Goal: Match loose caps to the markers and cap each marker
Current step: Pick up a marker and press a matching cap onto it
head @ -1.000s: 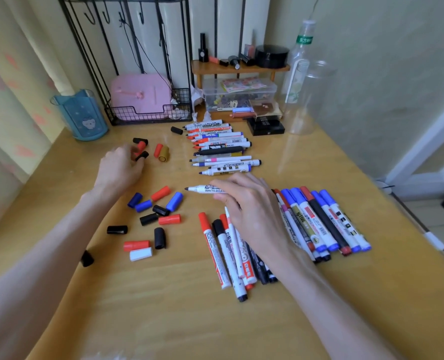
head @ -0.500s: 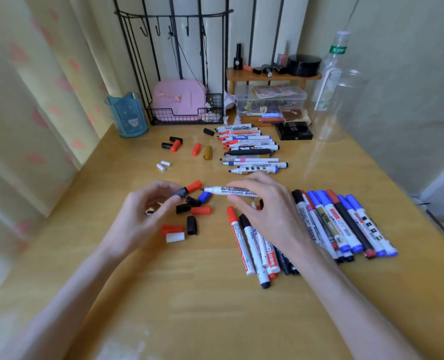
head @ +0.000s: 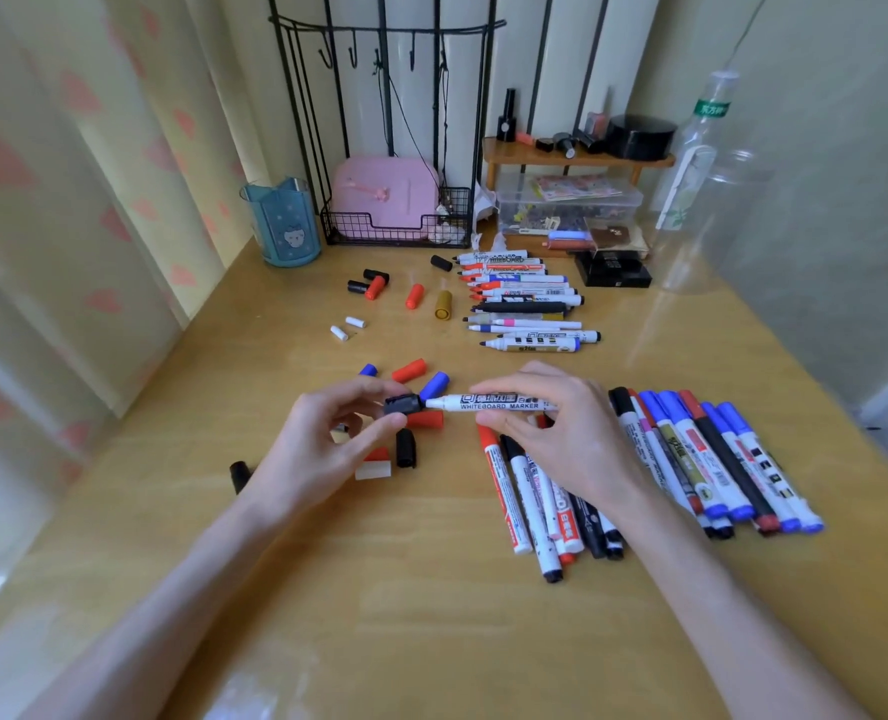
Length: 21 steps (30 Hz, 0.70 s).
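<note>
Pinching black cap (head: 404, 404), left hand (head: 322, 444); right hand (head: 561, 433) grips whiteboard marker (head: 499, 402), tail hidden under palm.

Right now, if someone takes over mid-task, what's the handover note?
Left hand pinches a black cap. Right hand holds a whiteboard marker, nib at the cap's mouth, not seated.
Done: capped markers lie in two bunches by the right hand.
Left: seat this cap, then do the uncapped row at the back.
Loose caps lie around the left hand; far caps sit left of that row.
</note>
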### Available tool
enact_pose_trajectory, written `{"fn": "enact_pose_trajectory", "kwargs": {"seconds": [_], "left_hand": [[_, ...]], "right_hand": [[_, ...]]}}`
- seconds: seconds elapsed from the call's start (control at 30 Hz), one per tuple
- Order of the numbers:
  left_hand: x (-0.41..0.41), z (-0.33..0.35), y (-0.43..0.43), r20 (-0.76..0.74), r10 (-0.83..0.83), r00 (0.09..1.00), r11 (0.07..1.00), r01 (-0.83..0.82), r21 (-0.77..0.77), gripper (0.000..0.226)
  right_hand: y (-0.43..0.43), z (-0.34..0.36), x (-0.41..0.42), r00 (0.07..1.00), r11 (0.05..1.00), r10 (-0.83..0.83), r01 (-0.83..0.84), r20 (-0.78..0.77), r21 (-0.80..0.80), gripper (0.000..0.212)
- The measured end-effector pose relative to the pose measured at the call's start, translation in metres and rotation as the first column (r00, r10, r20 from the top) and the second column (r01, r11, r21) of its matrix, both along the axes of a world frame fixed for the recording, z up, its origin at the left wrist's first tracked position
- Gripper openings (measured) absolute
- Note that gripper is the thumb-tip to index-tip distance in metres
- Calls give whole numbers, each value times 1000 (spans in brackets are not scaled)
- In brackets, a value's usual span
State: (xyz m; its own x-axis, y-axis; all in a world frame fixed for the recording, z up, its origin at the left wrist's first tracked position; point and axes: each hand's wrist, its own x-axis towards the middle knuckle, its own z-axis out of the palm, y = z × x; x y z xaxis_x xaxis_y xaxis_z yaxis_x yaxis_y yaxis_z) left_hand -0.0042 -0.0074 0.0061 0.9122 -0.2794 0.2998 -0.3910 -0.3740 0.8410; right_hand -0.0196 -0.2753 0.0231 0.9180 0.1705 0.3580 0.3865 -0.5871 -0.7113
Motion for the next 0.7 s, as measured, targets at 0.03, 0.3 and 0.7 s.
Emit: {"fn": "enact_pose_trajectory", "kwargs": {"seconds": [0.03, 0.3, 0.7], "left_hand": [[0, 0, 0, 4, -9, 1000, 1000, 9, 8, 22], [-5, -6, -5, 19, -18, 1000, 998, 17, 68, 19], [-12, -6, -13, 123, 9, 992, 998, -17, 63, 22]], "right_hand": [[1, 0, 0, 1000, 1000, 0, 0, 1, -4, 26], [7, 6, -6, 998, 997, 67, -67, -12, -40, 28], [12, -8, -4, 984, 998, 52, -43, 171, -56, 25]]}}
